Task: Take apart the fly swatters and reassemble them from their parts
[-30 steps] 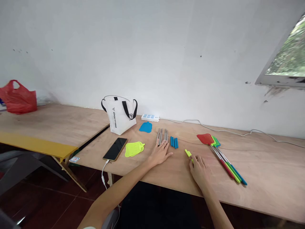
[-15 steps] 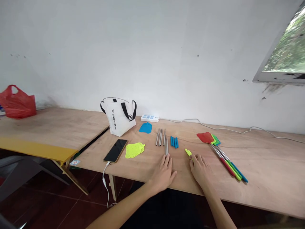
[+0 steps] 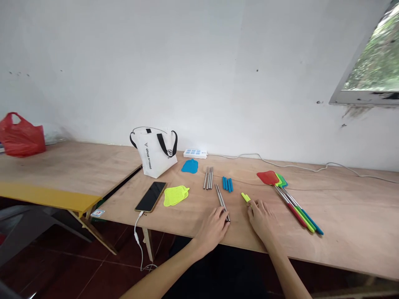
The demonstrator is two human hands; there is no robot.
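Observation:
My left hand (image 3: 214, 226) is by the table's front edge, its fingers curled over the lower ends of a pair of metal rods (image 3: 220, 195). My right hand (image 3: 262, 216) rests on the tabletop, closed over the near ends of the yellow-green handle grips (image 3: 245, 197); their far ends stick out past the fingertips. Behind the left hand lie several more metal rods (image 3: 208, 178) side by side. Several blue handle grips (image 3: 227, 184) sit to their right. A yellow-green fly swatter head (image 3: 176, 195) and a blue fly swatter head (image 3: 190, 166) lie flat on the left.
To the right lie assembled fly swatters (image 3: 293, 205) with red, yellow-green and green heads. A phone (image 3: 151, 197) on a white cable, a white bag (image 3: 157, 155) and a power strip (image 3: 195, 153) are at the left and back. A red plastic bag (image 3: 23, 137) stands on the neighbouring table.
The pair of rods under my left hand has slid toward me and to the right, now tilted and apart from the row behind. My right hand stays at the yellow-green grips.

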